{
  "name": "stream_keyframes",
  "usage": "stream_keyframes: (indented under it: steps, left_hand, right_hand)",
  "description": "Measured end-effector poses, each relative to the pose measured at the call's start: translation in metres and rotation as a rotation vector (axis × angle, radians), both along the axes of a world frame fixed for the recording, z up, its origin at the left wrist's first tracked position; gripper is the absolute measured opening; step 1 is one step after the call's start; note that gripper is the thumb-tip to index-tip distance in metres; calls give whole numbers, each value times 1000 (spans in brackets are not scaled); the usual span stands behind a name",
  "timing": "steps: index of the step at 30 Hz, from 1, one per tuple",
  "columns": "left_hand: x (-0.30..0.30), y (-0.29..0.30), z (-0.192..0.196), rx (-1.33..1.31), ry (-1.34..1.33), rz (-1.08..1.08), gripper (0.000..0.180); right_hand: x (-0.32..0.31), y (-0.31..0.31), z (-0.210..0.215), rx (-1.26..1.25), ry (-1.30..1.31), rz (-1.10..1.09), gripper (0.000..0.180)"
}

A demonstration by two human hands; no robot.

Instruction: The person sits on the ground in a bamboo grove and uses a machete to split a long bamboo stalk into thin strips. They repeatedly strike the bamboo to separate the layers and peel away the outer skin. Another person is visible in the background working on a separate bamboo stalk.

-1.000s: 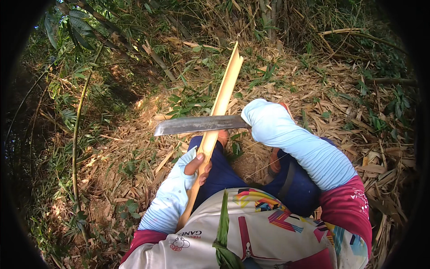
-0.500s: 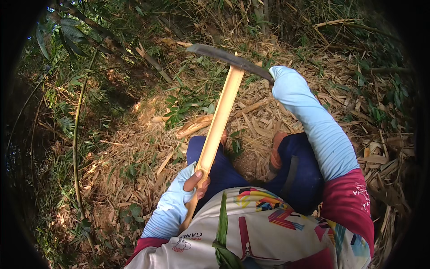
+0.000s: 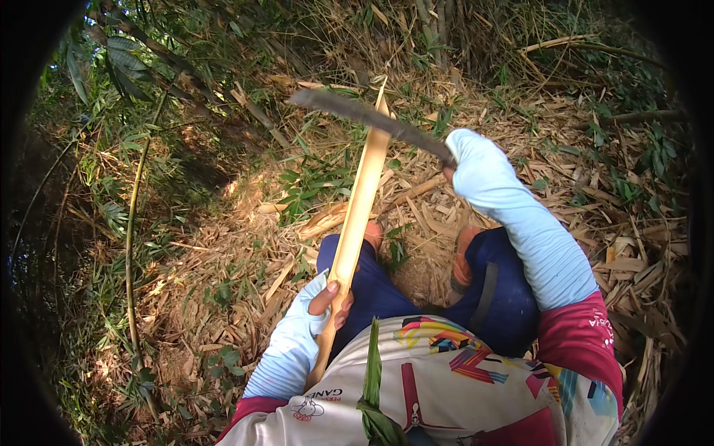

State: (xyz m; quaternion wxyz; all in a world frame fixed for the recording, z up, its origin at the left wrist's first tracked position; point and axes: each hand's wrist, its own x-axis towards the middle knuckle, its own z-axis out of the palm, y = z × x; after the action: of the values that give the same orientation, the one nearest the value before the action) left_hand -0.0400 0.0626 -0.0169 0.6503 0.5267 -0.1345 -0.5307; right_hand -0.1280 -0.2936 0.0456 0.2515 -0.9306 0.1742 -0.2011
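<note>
A long, pale split bamboo strip [image 3: 357,212] slants up and away from my waist, its hollow inner face showing. My left hand [image 3: 334,302] wraps round its lower part, thumb on top; the lower end rests close by my shirt. Up near the pointed far end, a dark machete [image 3: 357,111] lies across the strip, its blade pointing left. Whether the blade touches the bamboo or hovers just over it, I cannot tell. My right hand [image 3: 449,172] is closed at the machete's near end, mostly covered by a light blue sleeve.
Dry bamboo leaves and chips [image 3: 230,290] cover the ground. A cut bamboo piece [image 3: 325,221] lies beyond my left knee. On the left stands a thin green stem [image 3: 132,223]; dense bamboo stalks [image 3: 439,37] rise at the back. A green leaf [image 3: 372,372] hangs before my shirt.
The machete has shifted left and a little toward me, crossing the strip farther below its tip. The strip's far end has swung slightly left. My left hand keeps its grip.
</note>
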Motion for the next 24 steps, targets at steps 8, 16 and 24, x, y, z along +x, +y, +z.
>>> stream_keyframes:
  steps: [8, 16, 24]
  left_hand:
    - [-12, -5, 13, 128, -77, 116, 39]
    - [-24, 16, 22, 158, -61, 53, 28]
    - [-24, 18, 21, 167, -116, 75, 36]
  right_hand:
    - [20, 42, 11, -201, 487, 319, 16]
    - [34, -31, 5, -22, 319, -114, 12]
    - [20, -162, -51, 179, 5, -294, 24]
